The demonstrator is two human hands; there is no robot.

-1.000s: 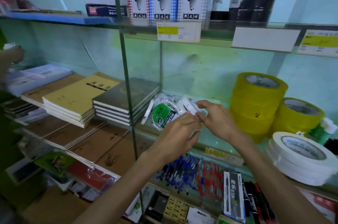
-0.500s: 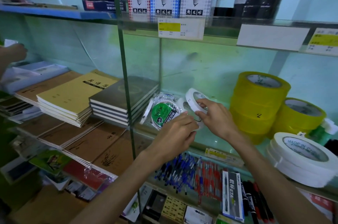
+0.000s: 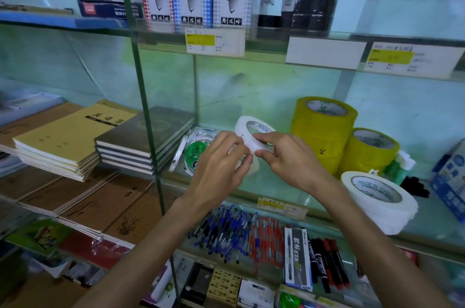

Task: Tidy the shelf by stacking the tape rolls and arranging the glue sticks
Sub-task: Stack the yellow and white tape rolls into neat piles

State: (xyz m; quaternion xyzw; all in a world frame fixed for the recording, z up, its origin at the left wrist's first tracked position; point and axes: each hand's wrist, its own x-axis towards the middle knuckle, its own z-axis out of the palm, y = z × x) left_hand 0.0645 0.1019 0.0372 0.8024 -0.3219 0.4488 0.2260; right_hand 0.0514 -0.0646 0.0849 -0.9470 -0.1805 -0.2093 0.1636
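Since the earlier frames, the white roll [image 3: 252, 135] has been lifted higher and tilted, its core now facing up and right. Head view: right hand [image 3: 289, 160] pinches its rim, thumb beneath; left hand [image 3: 221, 165] grips its lower left side. It is held above the shelf [image 3: 266, 188], between wrapped rolls [image 3: 198, 151] and yellow rolls [image 3: 324, 131].

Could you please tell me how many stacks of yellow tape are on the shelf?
2: the taller stack stands on the left, and the shorter stack is beside it on the right. More could hide behind them.
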